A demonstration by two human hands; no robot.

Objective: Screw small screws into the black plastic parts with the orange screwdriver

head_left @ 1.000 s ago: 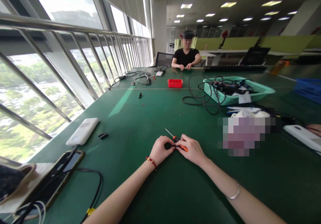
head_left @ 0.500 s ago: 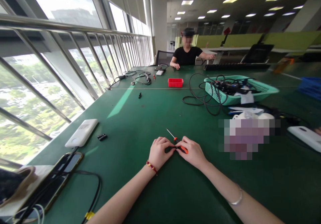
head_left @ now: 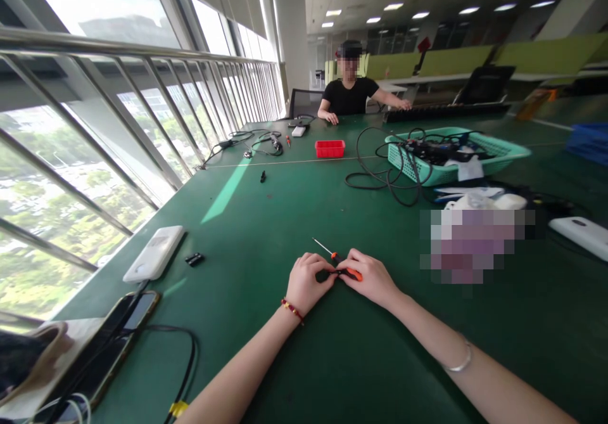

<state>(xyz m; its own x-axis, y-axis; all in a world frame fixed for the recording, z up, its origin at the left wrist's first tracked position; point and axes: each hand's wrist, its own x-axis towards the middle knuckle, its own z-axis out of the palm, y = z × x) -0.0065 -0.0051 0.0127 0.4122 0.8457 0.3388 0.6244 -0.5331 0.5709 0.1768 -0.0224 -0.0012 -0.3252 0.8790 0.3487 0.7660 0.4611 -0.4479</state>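
Both of my hands rest together on the green table [head_left: 266, 221]. My left hand [head_left: 306, 282] is curled, its fingers pinching a small dark part that I cannot make out. My right hand [head_left: 373, 278] is closed on an orange-handled screwdriver [head_left: 339, 264]. The thin metal shaft of the tool sticks out to the upper left, past my fingers. The fingertips of the two hands touch.
A white flat device [head_left: 154, 253] and a small black part [head_left: 194, 259] lie to the left. A phone with cables [head_left: 111, 341] is near the left edge. A teal basket [head_left: 451, 154] with black cables, a red tray [head_left: 329, 149] and a seated person [head_left: 351, 94] are farther back.
My hands stay joined on the screwdriver. The view has shifted slightly. The person at the far end has moved one arm out to the right.
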